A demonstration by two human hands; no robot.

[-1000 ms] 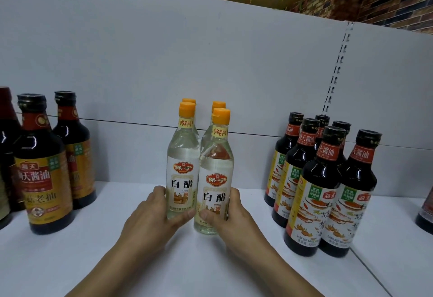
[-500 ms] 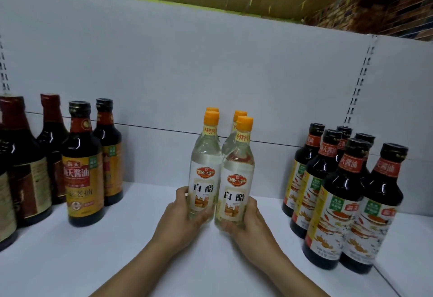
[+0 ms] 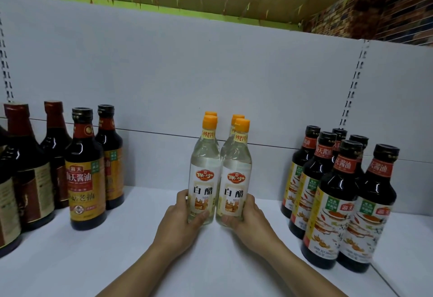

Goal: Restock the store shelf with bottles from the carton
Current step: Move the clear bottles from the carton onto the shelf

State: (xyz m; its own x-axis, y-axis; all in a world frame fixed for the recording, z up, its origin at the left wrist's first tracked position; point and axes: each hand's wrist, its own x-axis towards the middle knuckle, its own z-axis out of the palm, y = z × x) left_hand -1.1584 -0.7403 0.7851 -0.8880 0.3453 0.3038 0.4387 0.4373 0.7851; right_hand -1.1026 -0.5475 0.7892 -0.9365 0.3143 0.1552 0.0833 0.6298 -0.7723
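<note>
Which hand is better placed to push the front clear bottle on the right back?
Probably the right hand: it grips the right clear bottle near its base, while the left hand holds the left clear bottle.

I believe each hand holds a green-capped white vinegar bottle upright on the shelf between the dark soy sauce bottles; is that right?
Not quite: the caps are orange, not green, as the head view shows. Otherwise yes: the left hand grips the left white vinegar bottle and the right hand the right white vinegar bottle, upright on the shelf between the dark soy sauce bottles.
</note>
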